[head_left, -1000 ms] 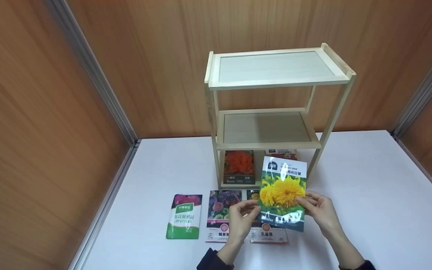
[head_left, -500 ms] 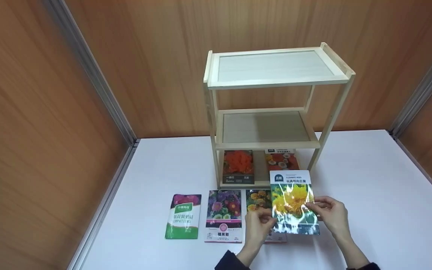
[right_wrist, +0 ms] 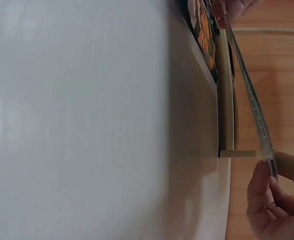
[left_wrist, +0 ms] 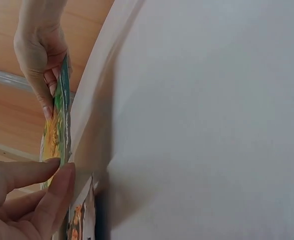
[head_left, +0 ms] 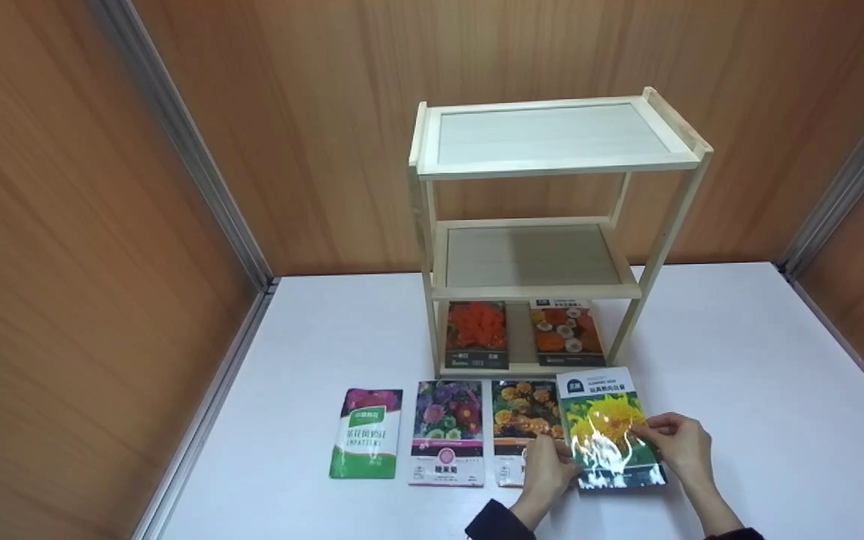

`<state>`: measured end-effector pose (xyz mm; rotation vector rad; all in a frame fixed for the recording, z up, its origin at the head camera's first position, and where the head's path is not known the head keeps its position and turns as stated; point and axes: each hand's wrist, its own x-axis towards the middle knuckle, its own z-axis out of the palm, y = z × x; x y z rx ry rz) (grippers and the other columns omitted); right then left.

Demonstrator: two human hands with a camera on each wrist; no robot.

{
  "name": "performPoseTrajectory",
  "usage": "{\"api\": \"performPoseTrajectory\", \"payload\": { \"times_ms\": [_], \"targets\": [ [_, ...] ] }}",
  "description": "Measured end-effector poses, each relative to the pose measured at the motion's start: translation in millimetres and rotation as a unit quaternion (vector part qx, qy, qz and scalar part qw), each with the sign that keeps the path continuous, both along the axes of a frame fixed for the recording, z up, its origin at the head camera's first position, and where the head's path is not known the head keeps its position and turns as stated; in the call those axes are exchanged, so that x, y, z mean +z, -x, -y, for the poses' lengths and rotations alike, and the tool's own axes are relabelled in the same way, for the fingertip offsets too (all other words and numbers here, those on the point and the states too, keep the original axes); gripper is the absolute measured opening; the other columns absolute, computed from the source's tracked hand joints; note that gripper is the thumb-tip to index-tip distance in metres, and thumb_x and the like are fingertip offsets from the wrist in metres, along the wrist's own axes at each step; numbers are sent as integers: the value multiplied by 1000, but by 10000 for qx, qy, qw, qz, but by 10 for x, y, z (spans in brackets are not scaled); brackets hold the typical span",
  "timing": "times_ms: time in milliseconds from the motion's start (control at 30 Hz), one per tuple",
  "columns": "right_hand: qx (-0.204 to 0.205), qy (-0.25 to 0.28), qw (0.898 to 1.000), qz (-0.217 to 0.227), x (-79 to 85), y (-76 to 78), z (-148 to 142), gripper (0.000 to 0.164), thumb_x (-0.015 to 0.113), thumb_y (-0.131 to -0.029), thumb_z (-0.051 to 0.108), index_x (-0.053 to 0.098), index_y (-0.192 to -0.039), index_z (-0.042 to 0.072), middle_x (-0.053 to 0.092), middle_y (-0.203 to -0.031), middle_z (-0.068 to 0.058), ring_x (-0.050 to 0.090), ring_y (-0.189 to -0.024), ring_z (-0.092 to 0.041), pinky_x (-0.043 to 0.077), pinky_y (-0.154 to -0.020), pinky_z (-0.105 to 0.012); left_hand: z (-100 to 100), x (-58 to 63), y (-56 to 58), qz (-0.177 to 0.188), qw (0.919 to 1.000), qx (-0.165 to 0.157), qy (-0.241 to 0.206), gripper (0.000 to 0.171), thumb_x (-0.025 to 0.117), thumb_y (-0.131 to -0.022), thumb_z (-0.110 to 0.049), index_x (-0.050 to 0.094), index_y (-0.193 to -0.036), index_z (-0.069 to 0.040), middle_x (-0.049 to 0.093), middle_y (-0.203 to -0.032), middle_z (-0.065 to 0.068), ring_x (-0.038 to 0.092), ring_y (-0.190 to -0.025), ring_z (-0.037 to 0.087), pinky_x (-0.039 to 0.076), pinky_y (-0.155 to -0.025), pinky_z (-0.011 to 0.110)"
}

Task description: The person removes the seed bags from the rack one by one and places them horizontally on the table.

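Both hands pinch a seed packet (head_left: pixel 604 427) with a yellow sunflower picture, one at each side edge. My left hand (head_left: pixel 548 471) grips its lower left edge, over the marigold packet (head_left: pixel 526 412). My right hand (head_left: pixel 679 448) holds the right edge, thumb on the front. In the left wrist view, the sunflower packet (left_wrist: pixel 55 130) stands edge-on above the table, its shadow beside it. The right wrist view shows the packet's thin edge (right_wrist: pixel 257 107) between the two hands. Left of the marigold packet lie a purple aster-like flower packet (head_left: pixel 447 431) and a green-and-white impatiens packet (head_left: pixel 367 435).
A three-tier wooden shelf (head_left: pixel 537 291) stands behind the packets. On its bottom tier are a red flower packet (head_left: pixel 477 334) and an orange-and-white flower packet (head_left: pixel 567 332). The white table (head_left: pixel 274 420) meets wood-grain panels (head_left: pixel 312 135) at the back and sides.
Both hands have carried the sunflower packet right and down toward the table, from over the marigold packet to its right. The orange-and-white packet on the shelf is now uncovered.
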<state>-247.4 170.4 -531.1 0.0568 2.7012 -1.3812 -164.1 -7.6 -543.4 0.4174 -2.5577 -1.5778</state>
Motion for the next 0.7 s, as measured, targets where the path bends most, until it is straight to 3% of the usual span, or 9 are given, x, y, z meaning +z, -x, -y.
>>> {"api": "performPoseTrajectory", "payload": {
  "times_ms": [133, 267, 500, 700],
  "targets": [
    [35, -149, 9998, 107, -61, 13, -64, 36, 74, -70, 20, 61, -86, -10, 61, -65, -5, 54, -56, -13, 44, -49, -23, -63, -19, 22, -27, 9995, -6, 318, 16, 74, -61, 4, 61, -69, -2, 55, -63, -2, 50, -60, 8, 42, -57, 20],
    [51, -278, 9994, 198, -109, 28, -122, 37, 73, -72, 22, 61, -85, -10, 60, -65, -6, 54, -57, -14, 42, -49, -23, -115, -29, 76, -164, 9976, -58, 667, 12, 71, -58, 7, 65, -65, 0, 58, -58, -1, 51, -56, 6, 43, -50, 19],
    [25, -413, 9985, 354, -165, 48, -149, 34, 73, -71, 21, 61, -82, -9, 58, -64, -5, 52, -57, -15, 41, -50, -24, -189, -38, 132, -29, 9926, -97, 1212, 13, 69, -58, 10, 64, -59, -2, 57, -55, -1, 48, -51, 4, 39, -44, 19],
    [158, -663, 9965, 483, -179, 56, -156, 32, 72, -73, 23, 61, -78, -7, 59, -66, -7, 52, -62, -19, 41, -51, -26, -212, -40, 154, -226, 9861, -14, 1644, 18, 70, -57, 8, 60, -67, -4, 54, -58, 0, 54, -57, 10, 42, -48, 24]
  ]
}}
